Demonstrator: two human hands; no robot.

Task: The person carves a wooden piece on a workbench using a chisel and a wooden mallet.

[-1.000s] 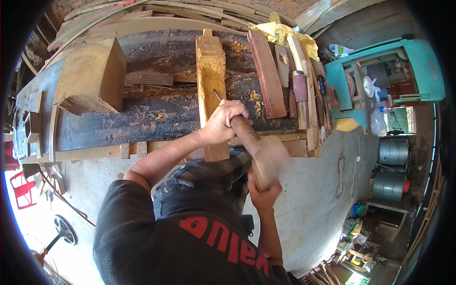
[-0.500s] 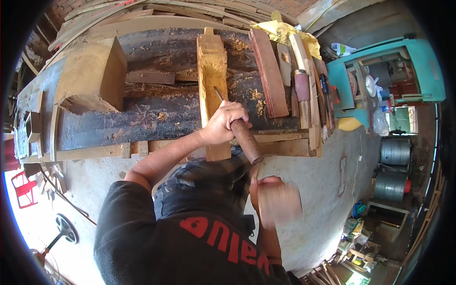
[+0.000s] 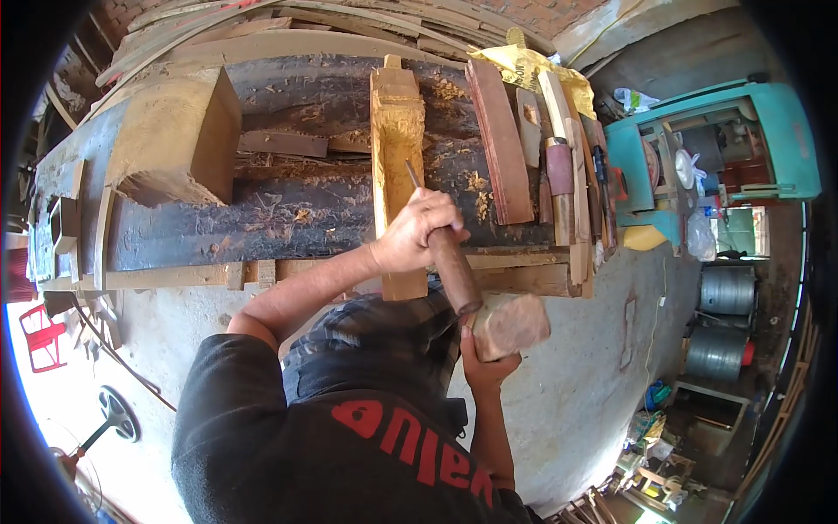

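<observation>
My left hand (image 3: 416, 232) grips a chisel (image 3: 449, 262) with a brown wooden handle; its steel blade points into a pale yellow carved wood piece (image 3: 397, 140) lying across the dark workbench (image 3: 262, 218). My right hand (image 3: 484, 362) holds a wooden mallet (image 3: 511, 323) whose block head touches the butt end of the chisel handle, just off the bench's near edge.
A large hollowed wood block (image 3: 179, 135) sits at the bench's left. Reddish planks (image 3: 499, 140) and hand tools (image 3: 559, 166) lie at its right end, with yellow cloth (image 3: 524, 65) behind. A teal machine (image 3: 716, 140) and metal drums (image 3: 724, 293) stand on the concrete floor to the right.
The mallet swung back from the chisel and down toward my body, then came forward again; its head now meets the chisel's butt. My left hand kept the chisel on the wood.
</observation>
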